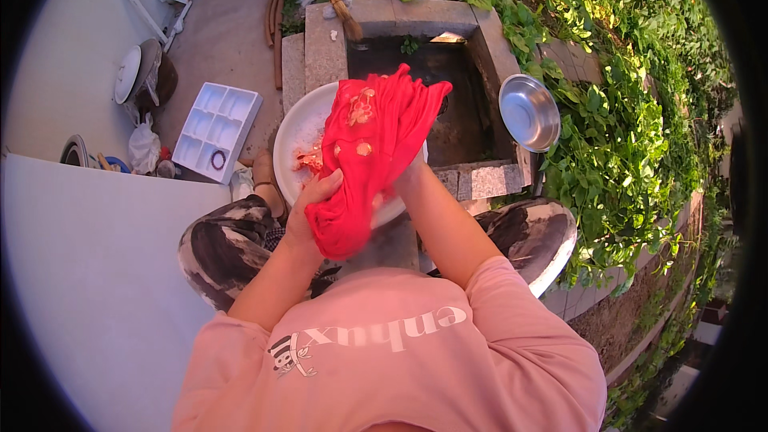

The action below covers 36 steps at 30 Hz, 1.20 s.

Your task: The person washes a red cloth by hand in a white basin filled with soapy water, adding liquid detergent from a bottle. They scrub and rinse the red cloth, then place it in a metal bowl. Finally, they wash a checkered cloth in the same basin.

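A bunched red cloth (384,132) with gold-coloured motifs is held up between my hands. My left hand (313,198) grips its lower left side, with the thumb lying over the folds. On the other side my right hand (409,175) holds the cloth from the right, its fingers mostly hidden behind the fabric. Beneath the cloth stands a round white basin (292,132), partly covered from sight. Suds and some more red material (309,159) show inside the basin on the left.
Beyond the basin is a stone-edged trough (408,12) with a straw brush (346,17) on its rim. A steel bowl (529,113) rests at its right corner. A white compartment tray (217,126) holding a beaded bracelet (218,159) stands left. Leafy plants (624,150) crowd the right side.
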### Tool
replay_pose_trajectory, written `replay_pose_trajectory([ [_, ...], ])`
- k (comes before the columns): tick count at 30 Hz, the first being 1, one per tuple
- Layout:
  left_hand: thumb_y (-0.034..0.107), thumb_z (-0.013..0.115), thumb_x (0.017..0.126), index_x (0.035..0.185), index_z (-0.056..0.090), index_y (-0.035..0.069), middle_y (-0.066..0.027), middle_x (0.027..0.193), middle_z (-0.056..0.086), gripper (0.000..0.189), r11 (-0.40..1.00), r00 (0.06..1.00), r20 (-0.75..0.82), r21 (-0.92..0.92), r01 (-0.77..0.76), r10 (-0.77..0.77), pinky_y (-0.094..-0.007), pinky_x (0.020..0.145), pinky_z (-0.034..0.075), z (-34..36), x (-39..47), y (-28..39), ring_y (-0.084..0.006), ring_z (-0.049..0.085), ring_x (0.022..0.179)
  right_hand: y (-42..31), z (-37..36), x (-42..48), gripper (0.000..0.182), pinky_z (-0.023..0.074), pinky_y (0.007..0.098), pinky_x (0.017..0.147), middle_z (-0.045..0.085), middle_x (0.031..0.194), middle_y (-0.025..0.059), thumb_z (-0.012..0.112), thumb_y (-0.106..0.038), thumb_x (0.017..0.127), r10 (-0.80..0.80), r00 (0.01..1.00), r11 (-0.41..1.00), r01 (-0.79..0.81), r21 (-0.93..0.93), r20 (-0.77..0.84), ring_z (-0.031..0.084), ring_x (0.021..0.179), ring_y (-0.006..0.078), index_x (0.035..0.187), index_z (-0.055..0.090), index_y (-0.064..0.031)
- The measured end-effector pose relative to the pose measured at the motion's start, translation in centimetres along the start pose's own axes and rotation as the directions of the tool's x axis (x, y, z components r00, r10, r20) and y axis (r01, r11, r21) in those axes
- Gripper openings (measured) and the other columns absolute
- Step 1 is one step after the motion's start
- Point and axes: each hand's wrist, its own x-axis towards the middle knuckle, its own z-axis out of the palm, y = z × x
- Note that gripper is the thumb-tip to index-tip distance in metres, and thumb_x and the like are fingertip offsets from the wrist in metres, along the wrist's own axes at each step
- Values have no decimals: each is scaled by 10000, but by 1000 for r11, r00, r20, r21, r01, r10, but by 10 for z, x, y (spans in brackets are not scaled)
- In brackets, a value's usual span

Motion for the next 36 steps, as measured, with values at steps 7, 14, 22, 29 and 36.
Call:
replay_pose_trajectory([
  [7, 259, 755, 848, 1543, 171, -27, -202, 1457, 448, 952, 518, 952, -91, 852, -77, 291, -378, 1109, 383, -8, 7, 3, -280, 499, 1305, -26, 25, 11, 332, 543, 406, 891, 724, 1003, 101, 691, -214, 845, -283, 951, 228, 193, -954, 124, 686, 935, 329, 1115, 655, -23],
  [14, 234, 754, 792, 1525, 176, -52, -246, 1443, 412, 976, 513, 983, -119, 858, 31, 139, -372, 985, 469, -39, 2, 4, -276, 552, 1206, -26, 67, 16, 781, 432, 395, 1042, 513, 1369, 257, 724, -431, 789, 113, 993, -764, 73, -641, -22, 560, 1228, 358, 1363, 470, 34],
  [22, 380, 607, 909, 1317, 379, -54, -216, 980, 609, 638, 998, 983, 175, -31, 63, -56, -340, 592, 559, -19, -7, 8, -301, 654, 716, -57, 52, 43, 970, 350, 406, 1141, 461, 1485, 162, 437, -750, 890, 519, 855, 338, -178, -924, 25, 457, 1362, 274, 1456, 400, 36],
  [29, 255, 771, 812, 1396, 316, -2, -223, 1034, 616, 784, 891, 752, 658, -328, 313, -22, -444, 756, 589, -35, 30, 26, -391, 657, 943, -12, 11, 24, 992, 359, 487, 1132, 468, 1479, 166, 392, -791, 862, 381, 924, 841, -337, -424, 21, 486, 1327, 338, 1479, 373, -14],
  [36, 425, 453, 966, 1315, 411, -92, -143, 811, 577, 625, 976, 889, 427, -203, -82, 164, -327, 660, 478, -30, 20, 40, -267, 577, 600, 12, 8, -19, 1000, 371, 538, 1093, 458, 1494, 120, 446, -845, 792, 324, 921, 943, -294, -157, 215, 470, 1328, 352, 1489, 393, -128],
])
